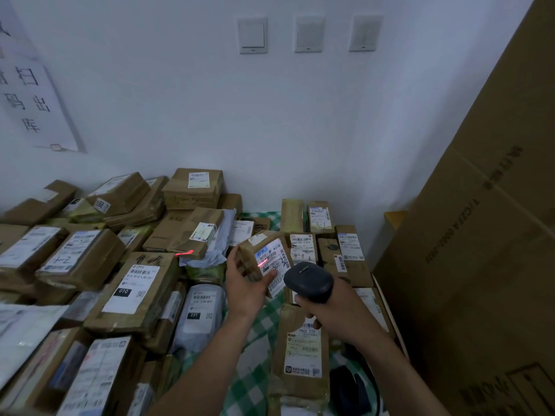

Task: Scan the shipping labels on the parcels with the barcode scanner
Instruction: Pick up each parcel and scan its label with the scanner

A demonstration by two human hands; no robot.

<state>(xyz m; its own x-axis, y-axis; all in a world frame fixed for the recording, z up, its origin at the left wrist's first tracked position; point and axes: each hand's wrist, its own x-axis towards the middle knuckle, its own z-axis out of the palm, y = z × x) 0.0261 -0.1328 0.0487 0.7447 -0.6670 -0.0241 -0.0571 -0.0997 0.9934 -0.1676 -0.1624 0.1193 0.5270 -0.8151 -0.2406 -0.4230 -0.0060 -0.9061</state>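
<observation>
Cardboard parcel (253,255) being held in curled left hand (243,282); right hand (332,312) gripping scanner (309,280) just beside it. I'm seeing the beam (186,253) spilling past the parcel: misread risk.

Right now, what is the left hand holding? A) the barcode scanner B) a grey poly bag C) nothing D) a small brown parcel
D: the left hand grips a small brown parcel, its label turned toward the barcode scanner held in the right hand.
</observation>
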